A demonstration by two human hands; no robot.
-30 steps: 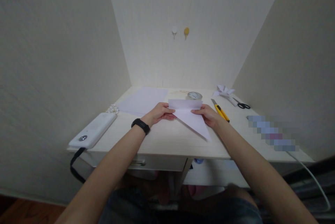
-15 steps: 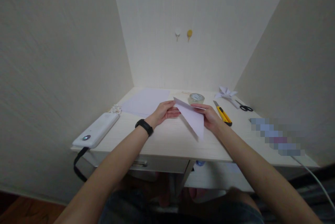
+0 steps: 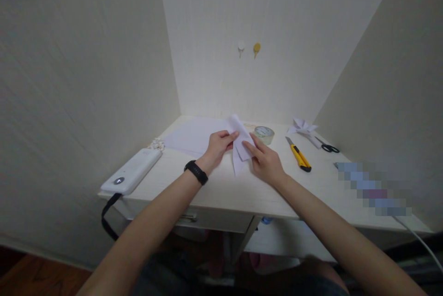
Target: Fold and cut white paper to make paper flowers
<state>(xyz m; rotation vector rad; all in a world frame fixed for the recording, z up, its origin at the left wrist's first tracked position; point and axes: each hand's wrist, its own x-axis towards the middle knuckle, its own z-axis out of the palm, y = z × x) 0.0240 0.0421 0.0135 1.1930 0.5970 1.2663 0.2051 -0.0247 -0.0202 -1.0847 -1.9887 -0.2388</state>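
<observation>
Paper [image 3: 238,148], newly turned, between both hands [image 3: 217,149] [image 3: 268,162]

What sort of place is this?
Probably a desk nook, perhaps in a home: walls enclose a white desk on three sides, and a yellow utility knife and a roll of clear tape lie on it.

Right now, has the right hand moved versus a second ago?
Yes: to the left, judged against the yellow hook. The right hand also shows a wider gap to the cutter.
</observation>
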